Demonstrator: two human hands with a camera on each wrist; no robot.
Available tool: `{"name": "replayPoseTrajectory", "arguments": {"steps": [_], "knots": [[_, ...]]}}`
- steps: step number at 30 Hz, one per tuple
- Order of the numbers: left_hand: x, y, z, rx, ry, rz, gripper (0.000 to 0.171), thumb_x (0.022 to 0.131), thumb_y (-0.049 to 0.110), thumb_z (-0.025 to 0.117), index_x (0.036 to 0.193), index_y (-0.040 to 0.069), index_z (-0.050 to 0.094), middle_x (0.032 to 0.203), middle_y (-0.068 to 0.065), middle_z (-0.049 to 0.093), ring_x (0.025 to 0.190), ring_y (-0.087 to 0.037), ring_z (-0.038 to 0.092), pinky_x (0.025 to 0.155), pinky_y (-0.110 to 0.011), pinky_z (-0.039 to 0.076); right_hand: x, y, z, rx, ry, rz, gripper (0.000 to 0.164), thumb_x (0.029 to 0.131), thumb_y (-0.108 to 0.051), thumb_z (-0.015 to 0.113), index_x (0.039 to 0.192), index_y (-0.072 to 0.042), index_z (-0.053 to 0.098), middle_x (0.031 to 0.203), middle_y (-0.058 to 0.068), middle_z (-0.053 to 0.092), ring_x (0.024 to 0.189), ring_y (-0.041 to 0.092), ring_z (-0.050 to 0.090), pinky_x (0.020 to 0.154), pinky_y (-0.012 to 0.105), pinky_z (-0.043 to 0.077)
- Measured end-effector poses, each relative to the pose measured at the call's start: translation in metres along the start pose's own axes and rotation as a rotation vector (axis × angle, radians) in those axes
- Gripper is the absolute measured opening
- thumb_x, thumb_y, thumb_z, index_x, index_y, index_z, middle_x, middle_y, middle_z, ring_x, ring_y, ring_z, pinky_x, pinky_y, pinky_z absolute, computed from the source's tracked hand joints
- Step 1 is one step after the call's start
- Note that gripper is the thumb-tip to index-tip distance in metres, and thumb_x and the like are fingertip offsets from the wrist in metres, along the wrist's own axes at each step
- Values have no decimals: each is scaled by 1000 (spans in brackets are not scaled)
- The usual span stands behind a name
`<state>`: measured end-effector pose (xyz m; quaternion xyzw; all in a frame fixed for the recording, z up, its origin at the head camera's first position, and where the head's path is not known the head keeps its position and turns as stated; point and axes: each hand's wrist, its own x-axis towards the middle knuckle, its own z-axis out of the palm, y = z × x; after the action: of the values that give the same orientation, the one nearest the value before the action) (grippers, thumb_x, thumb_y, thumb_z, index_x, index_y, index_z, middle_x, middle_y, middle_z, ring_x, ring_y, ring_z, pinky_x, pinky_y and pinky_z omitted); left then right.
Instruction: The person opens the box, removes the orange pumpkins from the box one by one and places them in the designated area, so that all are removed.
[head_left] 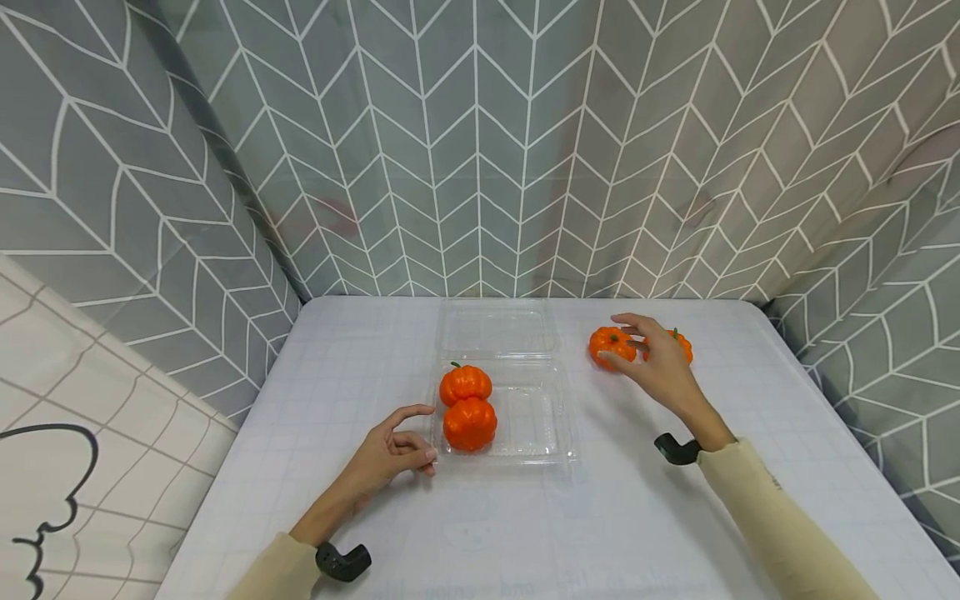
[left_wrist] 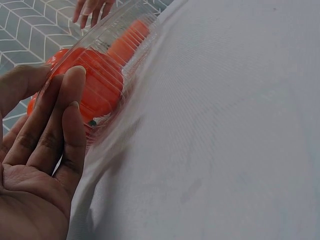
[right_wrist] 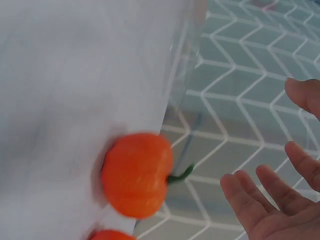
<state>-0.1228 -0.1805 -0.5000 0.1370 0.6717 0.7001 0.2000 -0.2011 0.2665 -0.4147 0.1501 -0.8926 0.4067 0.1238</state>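
Observation:
In the head view, two small orange pumpkins sit one behind the other in the left part of a clear plastic container. My left hand is at the container's left edge; in the left wrist view its fingers and thumb pinch the clear rim, beside an orange pumpkin. My right hand hovers over two more pumpkins at the right, fingers spread and holding nothing. One pumpkin is by its fingertips; another pumpkin is partly hidden behind the hand. A green-stemmed pumpkin stands apart from the fingers in the right wrist view.
The container's clear lid lies folded back towards the far table edge. A white cloth covers the table. Grey patterned curtains rise behind the table and at its sides.

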Motion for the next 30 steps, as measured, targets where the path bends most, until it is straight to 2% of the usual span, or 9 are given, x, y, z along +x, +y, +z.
{"name": "replayPoseTrajectory", "arguments": {"steps": [7, 11, 17, 22, 30], "knots": [[0, 1, 0, -3, 2, -3, 70, 95, 7, 75, 153, 8, 38, 100, -38, 67, 80, -28, 75, 86, -40, 60, -3, -22, 18, 0, -65, -34, 61, 87, -25, 86, 139, -9, 59, 135, 13, 59, 121, 38, 58, 101, 56, 50], [0, 0, 0, -8, -1, 4, 69, 95, 6, 75, 153, 8, 38, 101, -40, 65, 80, -28, 75, 86, -41, 60, -6, -35, 30, 43, -105, -63, 62, 85, -21, 88, 139, -8, 59, 134, 11, 60, 118, 33, 59, 99, 53, 53], [1, -2, 0, -7, 3, 2, 69, 95, 7, 75, 153, 8, 38, 99, -35, 68, 80, -28, 75, 86, -41, 60, -9, -48, 50, 106, -164, -119, 62, 85, -18, 88, 139, -9, 59, 134, 6, 61, 116, 27, 61, 95, 47, 56], [1, -2, 0, -8, 2, 3, 70, 95, 7, 75, 153, 7, 37, 99, -34, 69, 80, -28, 75, 86, -41, 60, -10, -58, 64, 125, -218, -111, 61, 86, -24, 87, 139, -12, 60, 133, 4, 61, 115, 24, 61, 95, 46, 56], [0, -2, -1, -4, 6, -7, 69, 95, 8, 75, 153, 9, 38, 100, -36, 67, 80, -28, 75, 86, -40, 60, -11, -72, 83, 145, -289, -118, 58, 87, -23, 86, 137, -12, 60, 134, 4, 61, 113, 25, 64, 96, 44, 56]]}}
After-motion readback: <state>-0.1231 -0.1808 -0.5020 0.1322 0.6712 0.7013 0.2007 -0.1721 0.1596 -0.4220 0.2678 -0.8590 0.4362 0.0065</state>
